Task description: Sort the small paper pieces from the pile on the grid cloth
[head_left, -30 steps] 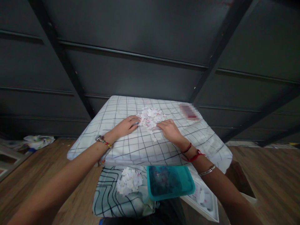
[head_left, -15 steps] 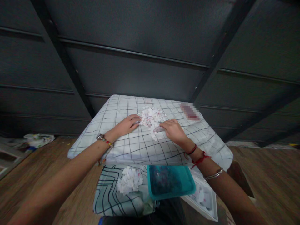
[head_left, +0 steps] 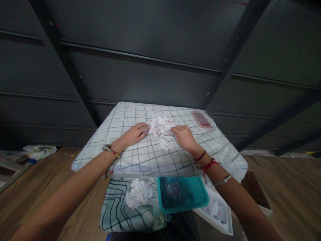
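Note:
A loose heap of small white paper pieces point(head_left: 162, 124), some with pinkish marks, lies on the checked cloth point(head_left: 147, 157). My left hand point(head_left: 135, 134) rests at the heap's left edge, thumb and fingers drawn together around something small and greyish that I cannot make out. At the heap's right front, my right hand point(head_left: 184, 136) pinches a small translucent, elongated piece point(head_left: 168, 133). Some paper bits point(head_left: 163, 144) trail toward me from the heap. Bracelets circle both wrists.
Closer to me, another paper pile point(head_left: 139, 194) sits on a green patterned cloth point(head_left: 115, 207). Beside it are a teal tray point(head_left: 206, 201) with dark contents and a white box point(head_left: 227, 227). A blurred pinkish object point(head_left: 202, 119) lies back right. Dark panels point(head_left: 150, 80) stand behind.
My right hand has moved slightly away from me and to the left, taking the translucent piece closer to the heap. My left hand has barely moved.

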`<state>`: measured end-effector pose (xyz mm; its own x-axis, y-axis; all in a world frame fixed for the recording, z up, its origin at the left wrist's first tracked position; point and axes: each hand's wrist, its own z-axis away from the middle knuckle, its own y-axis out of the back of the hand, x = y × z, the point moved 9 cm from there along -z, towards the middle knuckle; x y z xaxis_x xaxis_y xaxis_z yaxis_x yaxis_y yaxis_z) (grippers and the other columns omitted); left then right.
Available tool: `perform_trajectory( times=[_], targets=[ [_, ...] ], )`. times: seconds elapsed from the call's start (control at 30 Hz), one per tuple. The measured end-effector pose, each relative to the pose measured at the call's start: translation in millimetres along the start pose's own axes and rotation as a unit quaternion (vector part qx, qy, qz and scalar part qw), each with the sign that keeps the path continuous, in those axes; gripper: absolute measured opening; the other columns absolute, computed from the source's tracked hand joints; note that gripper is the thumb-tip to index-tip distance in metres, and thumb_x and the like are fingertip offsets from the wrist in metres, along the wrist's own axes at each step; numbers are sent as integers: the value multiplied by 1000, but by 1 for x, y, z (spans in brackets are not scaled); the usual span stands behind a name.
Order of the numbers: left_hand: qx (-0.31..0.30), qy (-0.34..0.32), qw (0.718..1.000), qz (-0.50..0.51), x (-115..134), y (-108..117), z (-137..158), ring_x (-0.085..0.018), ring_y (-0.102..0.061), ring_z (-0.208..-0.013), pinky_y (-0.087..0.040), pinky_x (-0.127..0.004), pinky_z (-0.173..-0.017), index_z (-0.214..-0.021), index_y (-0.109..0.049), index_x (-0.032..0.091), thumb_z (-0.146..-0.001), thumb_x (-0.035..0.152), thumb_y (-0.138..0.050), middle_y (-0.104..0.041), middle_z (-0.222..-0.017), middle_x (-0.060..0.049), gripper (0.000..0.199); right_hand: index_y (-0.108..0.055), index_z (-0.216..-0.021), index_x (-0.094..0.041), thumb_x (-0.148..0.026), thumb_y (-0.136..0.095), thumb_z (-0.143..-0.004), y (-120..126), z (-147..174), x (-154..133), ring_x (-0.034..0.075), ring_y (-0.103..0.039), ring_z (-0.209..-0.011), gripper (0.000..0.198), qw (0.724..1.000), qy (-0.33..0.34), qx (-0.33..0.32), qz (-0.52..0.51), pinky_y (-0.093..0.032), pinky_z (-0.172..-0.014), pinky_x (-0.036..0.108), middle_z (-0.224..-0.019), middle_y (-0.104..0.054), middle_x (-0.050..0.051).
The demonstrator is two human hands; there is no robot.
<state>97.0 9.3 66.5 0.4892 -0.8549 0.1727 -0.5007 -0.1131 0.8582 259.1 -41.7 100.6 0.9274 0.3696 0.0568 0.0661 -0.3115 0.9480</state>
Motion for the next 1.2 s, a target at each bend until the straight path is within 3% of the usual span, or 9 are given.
perform_trajectory(
  times=[0.13,0.33,0.53,0.8,1.2],
  targets=[
    [0,0,1000,1,-1,0,0,-20,-41,-116,-35,-38,-100,-118,-49,17,-89,26,-38,-47,-122,-7,32,-62,-94,-16,-12,-40,-85,-5,0,-1,17,-55,-86,25,1000,13,-22,-7,-27,-79,28,-89,-65,6],
    [-3,-5,1000,-4,-1,-1,-1,-20,-40,-116,-34,-37,-101,-115,-52,16,-90,27,-38,-49,-120,-8,31,-60,-97,-15,-12,-38,-86,1,-5,4,17,-53,-91,26,1000,-19,7,0,-26,-80,28,-93,-64,7],
    [-6,4,1000,-9,-5,-4,0,-20,-41,-116,-35,-38,-101,-116,-51,16,-89,28,-38,-46,-123,-9,32,-61,-94,-16,-10,-39,-84,-8,-7,3,18,-54,-87,25,999,-17,-28,24,-26,-78,29,-89,-64,6],
    [-4,1,1000,-2,-4,-3,0,-20,-42,-115,-35,-37,-101,-116,-51,16,-88,26,-40,-47,-122,-8,31,-60,-97,-16,-10,-37,-85,10,10,3,17,-53,-89,27,1000,-18,15,-1,-25,-80,29,-91,-64,6],
    [-3,-11,1000,2,-2,-3,0,-20,-42,-115,-35,-37,-100,-116,-50,16,-89,26,-39,-49,-120,-9,31,-61,-88,-15,-7,-39,-79,6,20,-7,19,-51,-82,25,998,2,-41,49,-23,-76,31,-83,-62,7]
  ],
)
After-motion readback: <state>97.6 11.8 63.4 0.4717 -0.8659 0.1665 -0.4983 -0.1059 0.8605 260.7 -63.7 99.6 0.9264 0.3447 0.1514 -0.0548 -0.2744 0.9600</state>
